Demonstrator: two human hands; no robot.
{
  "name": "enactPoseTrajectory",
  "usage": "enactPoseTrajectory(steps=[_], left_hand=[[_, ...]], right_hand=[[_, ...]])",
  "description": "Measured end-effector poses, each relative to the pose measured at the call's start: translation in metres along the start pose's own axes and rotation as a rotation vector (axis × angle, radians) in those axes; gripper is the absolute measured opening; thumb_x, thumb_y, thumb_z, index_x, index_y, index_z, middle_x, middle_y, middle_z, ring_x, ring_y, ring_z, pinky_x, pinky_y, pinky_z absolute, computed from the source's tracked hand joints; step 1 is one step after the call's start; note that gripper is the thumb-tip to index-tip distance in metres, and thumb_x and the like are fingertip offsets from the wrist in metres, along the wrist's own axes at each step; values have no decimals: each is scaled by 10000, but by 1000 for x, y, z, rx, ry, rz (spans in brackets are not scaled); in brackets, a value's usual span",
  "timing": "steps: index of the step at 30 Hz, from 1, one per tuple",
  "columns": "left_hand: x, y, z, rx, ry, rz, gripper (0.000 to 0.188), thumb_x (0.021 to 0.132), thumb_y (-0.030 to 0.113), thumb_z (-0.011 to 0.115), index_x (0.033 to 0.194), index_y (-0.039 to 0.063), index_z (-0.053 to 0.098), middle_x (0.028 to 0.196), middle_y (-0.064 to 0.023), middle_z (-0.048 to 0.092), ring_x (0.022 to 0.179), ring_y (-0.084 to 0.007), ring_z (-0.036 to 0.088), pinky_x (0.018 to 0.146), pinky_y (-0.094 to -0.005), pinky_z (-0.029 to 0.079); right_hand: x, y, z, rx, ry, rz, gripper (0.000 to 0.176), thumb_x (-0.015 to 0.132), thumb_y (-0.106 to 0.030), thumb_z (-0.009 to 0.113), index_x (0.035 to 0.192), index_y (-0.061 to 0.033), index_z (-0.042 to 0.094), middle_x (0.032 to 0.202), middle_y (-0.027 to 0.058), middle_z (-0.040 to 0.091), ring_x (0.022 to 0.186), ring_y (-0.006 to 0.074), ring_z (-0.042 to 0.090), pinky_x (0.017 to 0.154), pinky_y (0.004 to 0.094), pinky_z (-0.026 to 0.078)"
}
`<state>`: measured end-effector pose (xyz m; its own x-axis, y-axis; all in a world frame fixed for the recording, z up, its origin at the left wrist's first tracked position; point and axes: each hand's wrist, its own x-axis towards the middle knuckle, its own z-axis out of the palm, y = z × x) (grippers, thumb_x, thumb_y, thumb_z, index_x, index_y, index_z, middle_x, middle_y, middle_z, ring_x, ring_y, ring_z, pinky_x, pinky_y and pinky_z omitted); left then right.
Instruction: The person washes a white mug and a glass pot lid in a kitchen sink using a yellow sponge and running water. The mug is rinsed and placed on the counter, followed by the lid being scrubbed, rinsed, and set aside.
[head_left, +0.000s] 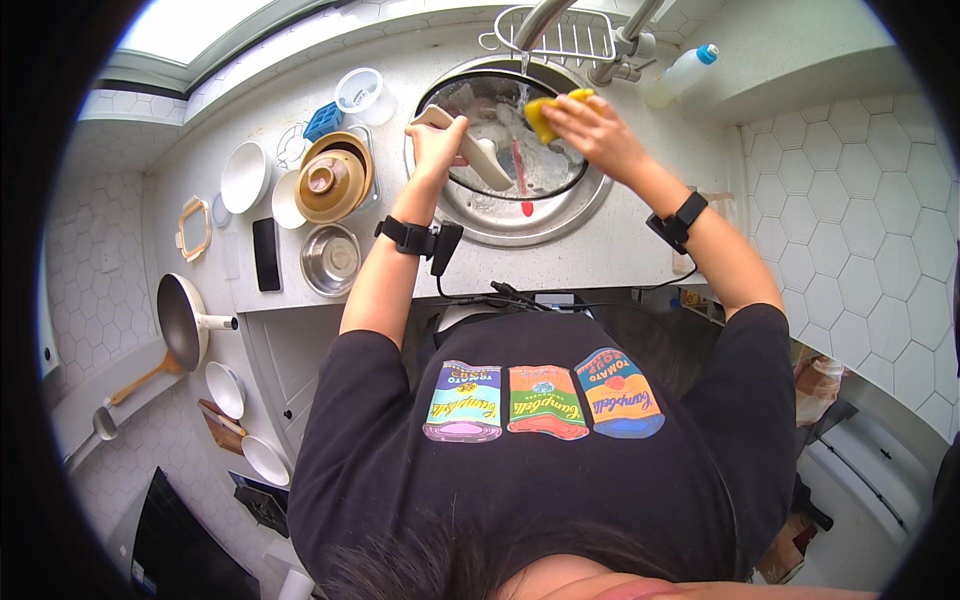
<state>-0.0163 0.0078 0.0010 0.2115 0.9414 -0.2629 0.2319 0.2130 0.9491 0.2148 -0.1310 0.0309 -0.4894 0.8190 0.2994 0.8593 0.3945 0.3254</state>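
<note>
My left hand (439, 146) grips the pale handle (487, 161) of a round glass pan lid (487, 105) with a dark rim. The lid lies tilted over the round stainless steel sink (517, 229). Above the lid's right part, my right hand (592, 135) holds a yellow sponge or cloth (541, 120) bunched under its fingers. Water runs from the faucet (536, 26) onto the lid near the sponge. Wet streaks show on the glass, and a red strip-like thing (527, 208) is seen through and below it. Part of the sink is hidden by the lid.
Left of the sink stand a brown lidded pot (326, 187), a steel bowl (331, 260), white bowls (246, 178), a plastic tub (365, 97) and a black phone (266, 255). A wire rack (570, 34) is behind the sink; a bottle (681, 75) stands right. A frying pan (180, 322) is far left.
</note>
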Motion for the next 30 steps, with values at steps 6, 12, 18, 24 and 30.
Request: enactPoseTrajectory(steps=[6,12,18,24,30], left_hand=[[-5,4,3,140,-36,-12,499,718,192,697,989,-153,458,924,-202,570,731,-238,646,475,-327,575],[4,-11,9,212,27,66,416,714,175,699,906,-130,491,844,-179,584,676,-220,640,462,-309,567],[7,-18,10,234,0,128,431,709,177,708,901,-131,476,859,-180,595,681,-229,646,466,-304,566],[5,-7,21,351,8,164,651,661,276,751,997,-107,346,882,-224,626,746,-275,658,627,-333,541],[-2,0,27,382,30,255,627,655,260,752,989,-97,360,865,-202,630,776,-266,660,695,-331,535]], right_hand=[[-1,-10,-1,23,25,68,300,814,-146,577,1103,-147,661,1350,-72,495,1267,118,425,1065,355,301],[3,-7,-8,-10,21,107,339,816,-118,563,1145,-150,636,1361,-60,487,1254,143,439,1029,356,324],[2,-14,-4,177,96,325,389,746,-63,599,1132,-106,623,1338,-26,501,1176,209,477,949,369,390],[1,-27,4,352,213,551,462,728,-31,600,1187,-62,568,1303,59,509,1163,276,480,946,386,415],[-4,-18,17,721,354,874,380,807,-107,560,1181,-44,567,1065,172,615,957,339,601,843,390,471]])
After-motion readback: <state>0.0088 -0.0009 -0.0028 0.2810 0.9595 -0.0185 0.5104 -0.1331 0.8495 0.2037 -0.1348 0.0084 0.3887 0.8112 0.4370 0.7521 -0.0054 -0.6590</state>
